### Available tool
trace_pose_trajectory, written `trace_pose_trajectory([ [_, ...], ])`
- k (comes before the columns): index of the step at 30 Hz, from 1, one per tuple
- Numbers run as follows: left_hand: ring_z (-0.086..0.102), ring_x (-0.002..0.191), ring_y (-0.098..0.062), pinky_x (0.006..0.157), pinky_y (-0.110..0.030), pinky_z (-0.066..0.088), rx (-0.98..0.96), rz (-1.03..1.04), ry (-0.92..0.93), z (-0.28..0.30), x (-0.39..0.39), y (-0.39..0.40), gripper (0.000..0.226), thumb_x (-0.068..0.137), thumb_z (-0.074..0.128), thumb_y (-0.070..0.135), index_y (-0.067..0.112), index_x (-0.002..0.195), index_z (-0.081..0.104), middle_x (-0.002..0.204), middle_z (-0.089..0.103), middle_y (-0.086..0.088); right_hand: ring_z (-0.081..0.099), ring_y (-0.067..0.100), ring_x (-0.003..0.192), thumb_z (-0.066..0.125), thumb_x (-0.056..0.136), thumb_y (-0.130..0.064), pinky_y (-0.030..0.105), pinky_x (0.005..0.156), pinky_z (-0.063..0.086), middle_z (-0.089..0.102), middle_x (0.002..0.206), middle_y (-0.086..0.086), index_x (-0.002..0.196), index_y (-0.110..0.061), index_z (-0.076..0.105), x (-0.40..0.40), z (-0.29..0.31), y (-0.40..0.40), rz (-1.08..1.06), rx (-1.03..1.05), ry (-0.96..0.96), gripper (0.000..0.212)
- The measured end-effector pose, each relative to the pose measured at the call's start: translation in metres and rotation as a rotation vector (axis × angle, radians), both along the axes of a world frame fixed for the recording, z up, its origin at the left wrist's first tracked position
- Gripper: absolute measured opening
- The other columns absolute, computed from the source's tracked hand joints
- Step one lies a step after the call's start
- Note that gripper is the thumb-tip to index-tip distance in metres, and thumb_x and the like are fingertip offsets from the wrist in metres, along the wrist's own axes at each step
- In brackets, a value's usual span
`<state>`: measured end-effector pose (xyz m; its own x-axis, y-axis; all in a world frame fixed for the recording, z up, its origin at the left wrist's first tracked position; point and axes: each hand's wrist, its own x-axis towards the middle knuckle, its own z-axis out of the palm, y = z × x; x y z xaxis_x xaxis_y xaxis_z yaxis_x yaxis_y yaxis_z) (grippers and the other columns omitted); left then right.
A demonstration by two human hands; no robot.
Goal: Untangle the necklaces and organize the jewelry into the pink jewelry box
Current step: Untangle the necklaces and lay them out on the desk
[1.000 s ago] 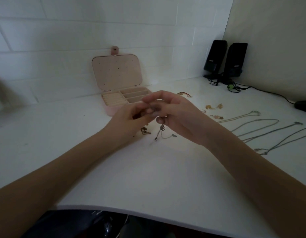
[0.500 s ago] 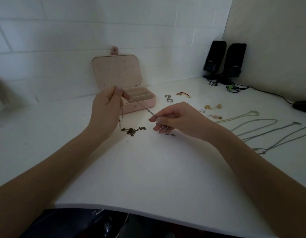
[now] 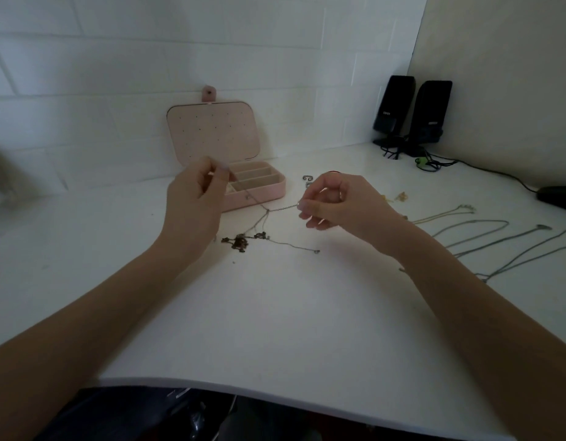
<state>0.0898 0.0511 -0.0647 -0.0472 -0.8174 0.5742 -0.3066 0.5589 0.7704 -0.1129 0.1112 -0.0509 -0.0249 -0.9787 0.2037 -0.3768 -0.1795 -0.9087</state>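
Both hands were mid-untangle: left hand [image 3: 200, 194] pinched one end of a thin chain [image 3: 276, 209], right hand [image 3: 331, 202] pinched the other, stretched between them just above the table [image 3: 275, 313]. Probably next, the dark knot [image 3: 240, 240] hanging below needed teasing loose. Pink jewelry box [image 3: 259, 189] sat open just behind. Straightened necklaces [image 3: 485, 233] were laid out right, rings [image 3: 307, 178] far, nothing really blocking.
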Motion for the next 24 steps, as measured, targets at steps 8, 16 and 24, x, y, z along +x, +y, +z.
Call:
trace_pose_trajectory([
  [8,0.05,0.059,-0.009,0.055,-0.026,0.034,-0.104,0.133,-0.362,-0.003,-0.002,0.009,0.012,0.088,0.056,0.029,0.024,0.078,0.056,0.058,0.053,0.009,0.07,0.027,0.082,0.051,0.096,-0.013,0.032,0.076,0.058,0.072,0.084,0.01,0.09,-0.008,0.048,0.003,0.008,0.004,0.069,-0.037,-0.387,0.008],
  [16,0.051,0.084,-0.019,0.065,-0.03,0.038,-0.323,0.126,-0.725,-0.014,-0.003,0.005,0.016,0.082,0.055,0.029,0.017,0.075,0.063,0.078,0.062,0.004,0.071,0.032,0.083,0.051,0.096,-0.012,0.032,0.073,0.058,0.069,0.087,0.017,0.09,-0.008,0.048,0.013,0.011,0.007,0.118,-0.083,-0.523,0.008],
  [24,0.059,0.077,-0.006,0.069,-0.009,0.045,0.301,-0.538,-0.18,-0.005,-0.017,0.024,0.021,0.086,0.055,-0.005,0.011,0.086,0.067,0.088,0.069,-0.003,0.071,0.034,0.084,0.047,0.098,-0.015,0.034,0.072,0.058,0.068,0.087,0.02,0.092,-0.009,0.044,0.014,0.011,0.007,0.126,-0.106,-0.584,0.008],
])
